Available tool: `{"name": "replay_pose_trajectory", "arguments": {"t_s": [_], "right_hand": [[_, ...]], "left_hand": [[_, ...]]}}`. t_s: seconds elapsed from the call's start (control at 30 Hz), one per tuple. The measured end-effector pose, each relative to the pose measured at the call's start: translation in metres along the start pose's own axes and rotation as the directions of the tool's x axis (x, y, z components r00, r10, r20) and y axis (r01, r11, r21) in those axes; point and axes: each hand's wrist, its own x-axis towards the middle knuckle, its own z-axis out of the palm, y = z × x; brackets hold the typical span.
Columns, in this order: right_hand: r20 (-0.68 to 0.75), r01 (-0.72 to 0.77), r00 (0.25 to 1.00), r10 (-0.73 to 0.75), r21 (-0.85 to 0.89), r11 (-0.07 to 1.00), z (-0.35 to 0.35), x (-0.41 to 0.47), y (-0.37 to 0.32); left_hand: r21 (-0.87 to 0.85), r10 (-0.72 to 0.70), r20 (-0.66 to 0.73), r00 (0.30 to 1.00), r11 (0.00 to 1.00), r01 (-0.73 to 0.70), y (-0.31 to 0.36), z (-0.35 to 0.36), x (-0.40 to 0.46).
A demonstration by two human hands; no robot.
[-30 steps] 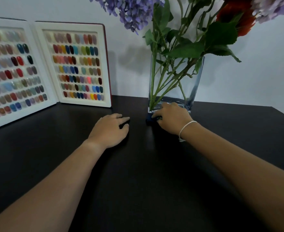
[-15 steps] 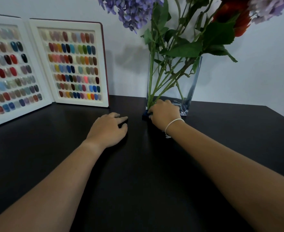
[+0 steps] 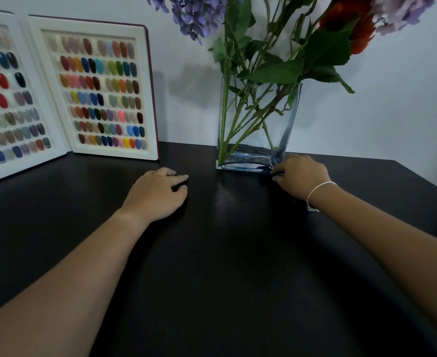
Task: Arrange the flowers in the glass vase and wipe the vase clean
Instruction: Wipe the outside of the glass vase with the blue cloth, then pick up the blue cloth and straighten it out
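The fingers (image 3: 280, 173) of the right hand (image 3: 301, 177) curl down at the lower right corner of the glass vase (image 3: 257, 130), and we see a dark blue cloth (image 3: 270, 173) under them, only a small edge of it showing. The fingers seem to press or hold this cloth against the bottom of the vase, but we cannot tell exactly how they close on it. A thin white bracelet (image 3: 318, 190) goes around the right wrist.

The left hand (image 3: 158, 193) rests on the black table (image 3: 225, 266) left of the centre of the frame, palm down, its fingers loosely bent and holding nothing. It lies apart from the vase.

The vase stands upright in the upper middle of the frame, at the back of the table near the white wall (image 3: 392, 99). In it we see green stems (image 3: 240, 124) that cross each other, with large leaves above the rim. Purple flowers (image 3: 194, 14) and a red flower (image 3: 351, 27) reach to the top edge of the frame.

In the upper left of the frame an open display book of nail colour samples (image 3: 101, 91) stands on the table, leaning at the wall.
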Motion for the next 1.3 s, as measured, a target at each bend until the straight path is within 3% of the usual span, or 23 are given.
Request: {"name": "replay_pose_trajectory", "arguments": {"t_s": [0.23,0.43,0.6,0.8,0.9,1.0,1.07,1.17,1.3], "right_hand": [[0.006,0.021,1.0,-0.021,-0.006,1.0,-0.003,-0.001,-0.009],[-0.024,0.152,0.988,-0.153,-0.032,0.988,0.004,0.012,-0.082],[-0.004,0.116,0.993,-0.117,-0.05,0.992,0.004,0.018,-0.079],[-0.008,-0.11,0.994,0.109,-0.15,0.983,0.001,0.0,-0.008],[0.017,-0.166,0.986,0.167,-0.047,0.985,-0.004,-0.024,0.037],[-0.05,-0.118,0.989,0.137,0.278,0.953,-0.008,-0.05,0.06],[-0.116,-0.044,0.985,0.129,0.55,0.834,-0.015,-0.069,0.065],[-0.112,0.015,0.98,0.162,0.861,0.509,-0.03,-0.1,0.066],[0.006,-0.006,0.984,0.179,1.0,0.001,-0.041,-0.146,0.058]], "left_hand": [[0.027,0.005,-0.029,1.0,1.0,-0.004,0.004,0.003,0.002],[0.042,0.0,-0.016,1.0,0.999,0.001,0.005,0.001,0.001],[0.024,-0.005,-0.004,1.0,1.0,0.005,0.004,-0.001,0.0],[-0.021,-0.022,0.009,1.0,1.0,0.022,0.005,-0.003,-0.003],[-0.09,-0.021,-0.004,1.0,0.996,0.021,0.007,-0.006,-0.007],[-0.234,-0.029,-0.074,0.997,0.972,0.011,0.013,-0.012,-0.018],[-0.336,-0.059,-0.153,0.986,0.942,0.004,0.02,-0.016,-0.028],[-0.447,-0.038,-0.204,0.978,0.893,-0.059,0.04,-0.019,-0.051],[-0.546,0.067,-0.196,0.978,0.821,-0.166,0.083,-0.019,-0.088]]}}
